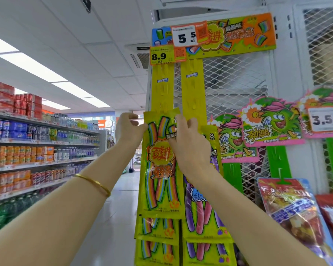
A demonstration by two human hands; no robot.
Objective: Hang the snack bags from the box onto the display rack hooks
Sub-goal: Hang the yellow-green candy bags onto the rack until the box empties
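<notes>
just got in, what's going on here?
A person is stocking a hanging candy display in a shop aisle. The right hand holds the upper right of a yellow snack bag against the left strip. The left hand touches its top-left edge; whether it pinches is unclear. More rainbow bags hang below it, and purple bags hang on the right strip. Both strips are bare higher up.
</notes>
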